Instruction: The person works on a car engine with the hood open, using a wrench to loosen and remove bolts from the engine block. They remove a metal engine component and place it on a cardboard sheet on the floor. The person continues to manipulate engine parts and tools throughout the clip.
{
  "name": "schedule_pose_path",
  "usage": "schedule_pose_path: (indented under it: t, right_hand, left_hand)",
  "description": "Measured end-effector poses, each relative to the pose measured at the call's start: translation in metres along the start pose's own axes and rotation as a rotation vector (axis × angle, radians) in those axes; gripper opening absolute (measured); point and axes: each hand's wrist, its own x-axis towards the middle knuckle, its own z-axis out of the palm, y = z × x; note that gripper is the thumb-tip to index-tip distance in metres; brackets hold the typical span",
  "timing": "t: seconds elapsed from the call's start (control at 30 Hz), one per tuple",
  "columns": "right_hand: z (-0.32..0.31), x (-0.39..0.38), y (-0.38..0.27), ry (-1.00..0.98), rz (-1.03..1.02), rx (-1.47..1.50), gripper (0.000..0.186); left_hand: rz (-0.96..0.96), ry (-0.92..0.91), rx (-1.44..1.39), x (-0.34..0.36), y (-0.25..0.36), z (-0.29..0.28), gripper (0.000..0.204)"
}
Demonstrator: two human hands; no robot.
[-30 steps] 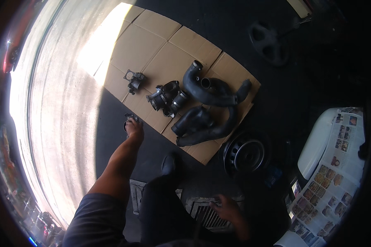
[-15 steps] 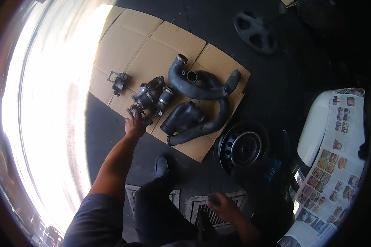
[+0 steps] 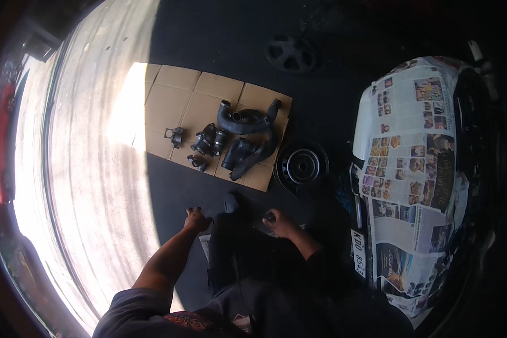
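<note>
My left hand [image 3: 196, 219] is off the cardboard, above the dark floor, its fingers apart and nothing visible in them. My right hand [image 3: 281, 223] is curled in front of my body around something small and dark that I cannot make out. Ahead, on a flattened cardboard sheet [image 3: 172, 94], lies a small metal engine part [image 3: 196, 163] near the front edge. Behind it is a larger metal housing [image 3: 205, 138] with a round opening. Another metal part [image 3: 176, 137] with a square flange sits to the left. Black curved air hoses [image 3: 248, 125] and a bulky black duct [image 3: 238, 154] lie to the right.
A dark steel wheel [image 3: 303, 165] lies right of the cardboard, and a spoked wheel cover [image 3: 291, 53] farther back. At the right stands a car's front with newspaper [image 3: 403, 191] spread over it. Bright sunlit pavement [image 3: 90, 141] runs along the left. My shoe [image 3: 231, 203] is between my hands.
My left hand has let go of the small metal part and drawn back toward me. The part stays on the cardboard. The view has shifted, with the cardboard now looking farther away.
</note>
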Motion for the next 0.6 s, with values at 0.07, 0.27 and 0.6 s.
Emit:
schedule_pose_path:
  t: [0.07,0.27,0.6]
  right_hand:
    - [-0.031,-0.042,-0.014,0.078,-0.087,0.06,0.052]
    - [-0.115,-0.16,0.017,0.467,-0.009,0.041,0.05]
    - [-0.193,-0.245,0.142,0.571,0.068,-0.101,0.05]
  left_hand:
    - [0.073,0.04,0.034,-0.016,-0.008,-0.015,0.093]
    - [0.353,0.031,0.706,0.014,0.008,-0.076,0.089]
    - [0.491,0.131,-0.475,-0.055,0.326,-0.096,0.049]
